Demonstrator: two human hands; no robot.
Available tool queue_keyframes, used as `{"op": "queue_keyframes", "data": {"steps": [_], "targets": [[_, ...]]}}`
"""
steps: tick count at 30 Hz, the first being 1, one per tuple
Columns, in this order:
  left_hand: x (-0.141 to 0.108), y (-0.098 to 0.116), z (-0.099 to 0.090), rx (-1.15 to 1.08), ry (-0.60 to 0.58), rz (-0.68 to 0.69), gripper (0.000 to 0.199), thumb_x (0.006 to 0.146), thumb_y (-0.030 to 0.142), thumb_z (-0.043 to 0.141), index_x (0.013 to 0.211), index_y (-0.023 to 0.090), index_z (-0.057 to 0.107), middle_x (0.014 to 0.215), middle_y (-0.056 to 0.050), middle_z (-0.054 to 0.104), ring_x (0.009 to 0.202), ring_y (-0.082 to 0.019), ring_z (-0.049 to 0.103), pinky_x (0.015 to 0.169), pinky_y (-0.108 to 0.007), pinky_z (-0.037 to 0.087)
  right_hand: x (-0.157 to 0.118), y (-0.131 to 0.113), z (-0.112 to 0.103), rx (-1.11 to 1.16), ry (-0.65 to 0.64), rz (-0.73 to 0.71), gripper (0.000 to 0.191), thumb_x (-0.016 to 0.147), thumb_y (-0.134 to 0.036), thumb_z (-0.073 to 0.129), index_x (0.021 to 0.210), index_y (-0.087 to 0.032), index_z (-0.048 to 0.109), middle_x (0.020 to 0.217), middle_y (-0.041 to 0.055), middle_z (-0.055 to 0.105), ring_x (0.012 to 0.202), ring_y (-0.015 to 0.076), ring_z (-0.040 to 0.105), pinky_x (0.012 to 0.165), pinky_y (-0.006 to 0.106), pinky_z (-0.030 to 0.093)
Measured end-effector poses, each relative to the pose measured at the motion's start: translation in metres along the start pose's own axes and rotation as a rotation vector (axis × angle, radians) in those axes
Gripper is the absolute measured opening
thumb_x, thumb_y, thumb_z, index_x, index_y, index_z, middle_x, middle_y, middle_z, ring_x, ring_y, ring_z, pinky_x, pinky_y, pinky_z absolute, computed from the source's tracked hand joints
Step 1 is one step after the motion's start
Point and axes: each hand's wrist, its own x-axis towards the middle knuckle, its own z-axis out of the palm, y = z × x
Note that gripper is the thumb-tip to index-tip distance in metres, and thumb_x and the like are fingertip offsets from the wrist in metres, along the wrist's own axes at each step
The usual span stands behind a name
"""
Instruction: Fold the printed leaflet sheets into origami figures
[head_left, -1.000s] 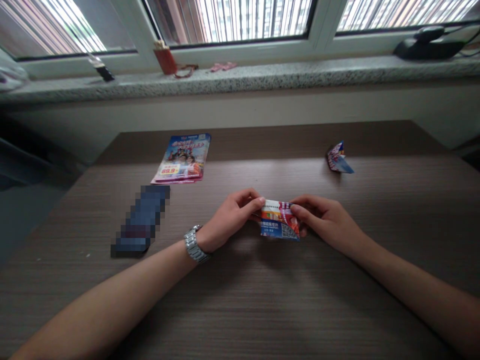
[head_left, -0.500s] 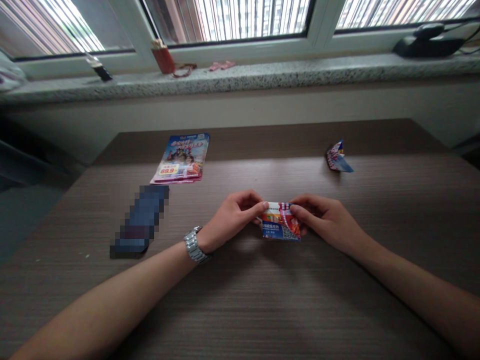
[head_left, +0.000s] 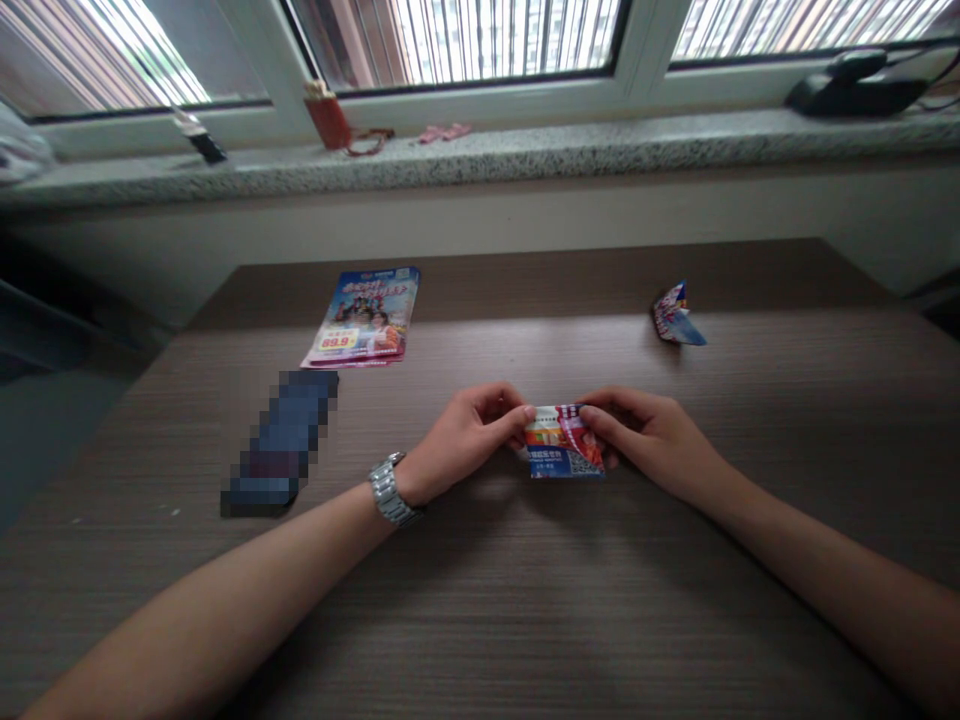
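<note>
"Slightly rightward, that's how the folded leaflet (head_left: 564,440) has shifted since a second ago, and its lower edge, sloping then, now runs almost level."

"Where is it exactly?"

"Just right of the frame's centre, a little below mid-height, over the counter (head_left: 480,600). I can't tell whether its lower edge touches the surface."

"And which way does it point?"

"Its longer side, as seen, runs left to right across the frame. The blue strip with white lettering faces the bottom of the frame, the whitish band faces the top, and the QR code (head_left: 583,463) sits at the lower right corner."

"What are the hands doing?"

"Both are nearly closed in a pinch on it. The left hand (head_left: 469,432) has its thumb at the upper left corner, fingers curled behind; the right hand (head_left: 664,430) has its thumb near the upper right corner, with some fingertips hidden behind the paper. A metal-banded wristwatch (head_left: 392,490) circles the left wrist."

"Anything around them?"

"Stacked flyers (head_left: 367,312) at the upper left, a pixelated dark rectangular object (head_left: 283,440) below those, and another folded paper piece (head_left: 676,316) at the upper right, one pointed flap toward the lower right."
</note>
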Motion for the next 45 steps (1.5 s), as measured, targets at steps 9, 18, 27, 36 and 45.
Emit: {"op": "queue_keyframes", "data": {"steps": [9,18,27,36,45], "targets": [[0.001,-0.008,-0.001,-0.048,0.004,-0.058,0.034,0.093,0.046,0.064,0.090,0.012,0.068,0.084,-0.006,0.071,0.077,-0.015,0.070,0.073,-0.027,0.060,0.001,0.000,-0.001,-0.027,0.002,-0.003,0.032,0.092,-0.048,0.061,0.104,-0.021,0.073,0.076,0.0016,0.074,0.055,0.0146,0.063,0.050,0.026,0.054],[-0.001,0.000,0.003,0.083,-0.047,0.006,0.031,0.090,0.045,0.068,0.092,0.014,0.070,0.083,-0.003,0.070,0.071,-0.012,0.064,0.064,-0.019,0.052,0.000,0.002,-0.001,-0.040,-0.030,-0.036,0.031,0.093,-0.046,0.060,0.108,-0.022,0.072,0.088,0.0031,0.077,0.073,0.0190,0.070,0.061,0.029,0.057],[-0.002,0.004,0.004,0.106,0.004,0.017,0.027,0.090,0.040,0.068,0.088,0.013,0.069,0.081,-0.003,0.069,0.072,-0.012,0.063,0.065,-0.021,0.052,-0.001,0.000,0.000,-0.078,-0.004,-0.051,0.034,0.095,-0.050,0.057,0.110,-0.022,0.072,0.082,0.0023,0.074,0.064,0.0161,0.064,0.054,0.026,0.051],[0.000,-0.003,0.002,-0.070,0.095,-0.031,0.031,0.088,0.043,0.071,0.097,0.015,0.061,0.094,-0.004,0.069,0.084,-0.016,0.070,0.072,-0.025,0.061,-0.002,0.001,-0.002,-0.094,0.050,-0.121,0.042,0.094,-0.053,0.059,0.118,-0.021,0.068,0.084,0.0030,0.064,0.062,0.0132,0.058,0.054,0.025,0.049],[0.000,-0.006,0.001,-0.057,0.141,-0.034,0.033,0.085,0.041,0.074,0.086,0.016,0.052,0.087,-0.001,0.065,0.081,-0.014,0.068,0.074,-0.025,0.059,-0.002,0.006,0.003,-0.013,0.012,-0.076,0.040,0.090,-0.049,0.067,0.121,-0.023,0.063,0.094,0.0040,0.073,0.072,0.0165,0.068,0.061,0.027,0.057]]}}
